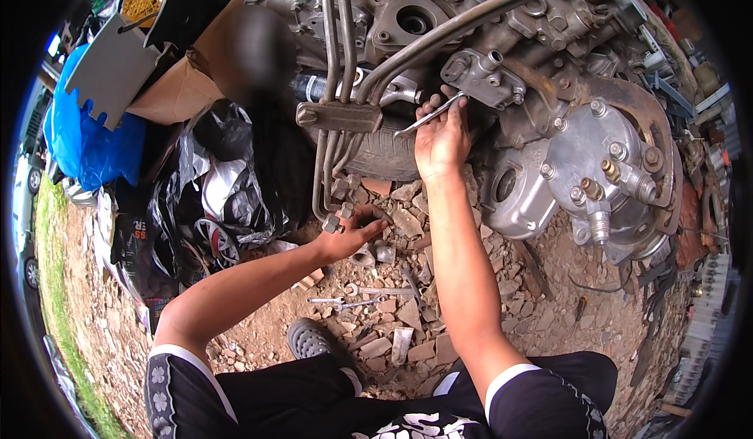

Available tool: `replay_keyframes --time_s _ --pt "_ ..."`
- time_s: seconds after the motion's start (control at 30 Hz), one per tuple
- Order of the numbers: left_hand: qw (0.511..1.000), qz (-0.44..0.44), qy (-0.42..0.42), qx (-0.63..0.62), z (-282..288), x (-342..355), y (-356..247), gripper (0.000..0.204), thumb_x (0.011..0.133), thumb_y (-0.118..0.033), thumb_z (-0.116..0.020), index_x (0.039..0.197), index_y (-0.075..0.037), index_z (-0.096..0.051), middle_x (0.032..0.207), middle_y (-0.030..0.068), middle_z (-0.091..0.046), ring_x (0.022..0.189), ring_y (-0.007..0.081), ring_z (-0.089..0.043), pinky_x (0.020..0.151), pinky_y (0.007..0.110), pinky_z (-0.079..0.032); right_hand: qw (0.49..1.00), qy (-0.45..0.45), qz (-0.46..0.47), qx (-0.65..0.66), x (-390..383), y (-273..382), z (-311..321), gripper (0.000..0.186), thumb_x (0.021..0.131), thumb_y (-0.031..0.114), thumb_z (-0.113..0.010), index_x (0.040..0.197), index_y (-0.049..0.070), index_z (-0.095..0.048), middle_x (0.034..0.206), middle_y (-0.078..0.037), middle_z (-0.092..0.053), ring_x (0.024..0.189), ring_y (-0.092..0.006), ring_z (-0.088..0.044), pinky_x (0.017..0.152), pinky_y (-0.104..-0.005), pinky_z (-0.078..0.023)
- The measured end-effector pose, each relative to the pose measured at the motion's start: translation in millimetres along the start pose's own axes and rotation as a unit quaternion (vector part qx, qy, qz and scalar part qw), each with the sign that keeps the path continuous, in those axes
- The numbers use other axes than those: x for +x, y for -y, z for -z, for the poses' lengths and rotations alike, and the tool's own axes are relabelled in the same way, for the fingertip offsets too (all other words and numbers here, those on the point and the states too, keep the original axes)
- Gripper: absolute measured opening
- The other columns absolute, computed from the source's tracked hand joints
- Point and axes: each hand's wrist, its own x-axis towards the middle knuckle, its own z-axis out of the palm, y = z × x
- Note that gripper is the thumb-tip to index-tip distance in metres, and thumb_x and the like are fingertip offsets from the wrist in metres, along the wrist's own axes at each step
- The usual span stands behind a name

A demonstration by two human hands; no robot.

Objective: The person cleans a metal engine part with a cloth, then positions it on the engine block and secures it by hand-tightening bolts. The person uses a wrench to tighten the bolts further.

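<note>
A large, grimy engine block [502, 55] lies on rubble-strewn dirt ground [541, 282], its silver end cover [572, 157] studded with bolts and 2 curved steel pipes [337, 39] running down its near face. To the left, a blue plastic sheet [78, 141] and crumpled black bags [212, 180] are heaped beside a cardboard box [180, 86]. The person crouches over the work, a grey shoe [310, 339] planted among the stones. The right hand [441, 143] is clenched around a slim silver wrench [427, 117], held up against the engine just below a bracket. The left hand [345, 239] grasps the lower end of the pipes near the ground. Several loose wrenches [353, 298] lie on the dirt between the forearms, well apart from both hands.
</note>
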Motion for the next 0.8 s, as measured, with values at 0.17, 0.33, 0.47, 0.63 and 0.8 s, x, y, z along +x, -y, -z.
replay_keyframes --time_s 0.17,0.33,0.47,0.63,0.8 --pt "0.999 0.02 0.014 0.024 2 -1 -6 0.032 0.097 -0.031 -0.065 0.103 0.0 -0.068 0.087 0.005 -0.068 0.081 0.0096 -0.056 0.077 0.032 -0.048 0.962 0.016 0.124 -0.242 1 2 19 0.034 0.109 0.032 -0.042 0.11 0.005 -0.062 0.088 -0.001 -0.059 0.076 -0.0087 -0.052 0.068 -0.0244 -0.043" --pt "0.999 0.029 0.023 0.031 6 -3 1 0.034 0.098 -0.033 -0.063 0.106 -0.001 -0.068 0.09 0.007 -0.068 0.085 0.0109 -0.058 0.079 0.033 -0.048 0.832 -0.017 0.183 -0.523 4 22 28 0.037 0.108 0.03 -0.042 0.101 0.004 -0.067 0.076 -0.004 -0.061 0.069 -0.014 -0.057 0.065 -0.0316 -0.047" --pt "0.997 0.045 0.018 0.053 6 -3 -2 0.032 0.099 -0.034 -0.063 0.107 -0.003 -0.067 0.091 0.0053 -0.067 0.087 0.0106 -0.058 0.08 0.031 -0.048 0.762 0.012 0.198 -0.617 2 35 21 0.034 0.107 0.026 -0.043 0.105 0.003 -0.067 0.077 -0.009 -0.063 0.071 -0.0227 -0.062 0.069 -0.0372 -0.049" --pt "0.997 0.064 0.021 0.045 5 -2 0 0.03 0.099 -0.032 -0.062 0.106 -0.003 -0.067 0.091 0.003 -0.067 0.086 0.0097 -0.057 0.081 0.03 -0.047 0.707 0.025 0.253 -0.66 3 46 11 0.029 0.105 0.024 -0.048 0.112 0.002 -0.066 0.086 -0.015 -0.069 0.077 -0.0309 -0.066 0.073 -0.0421 -0.051" --pt "0.998 0.031 0.004 0.057 7 -1 15 0.029 0.099 -0.029 -0.063 0.106 -0.001 -0.067 0.091 0.0039 -0.067 0.086 0.0095 -0.057 0.082 0.03 -0.047 0.665 0.02 0.328 -0.67 6 48 12 0.027 0.103 0.022 -0.052 0.111 0.001 -0.068 0.095 -0.017 -0.071 0.086 -0.0391 -0.067 0.077 -0.047 -0.051"
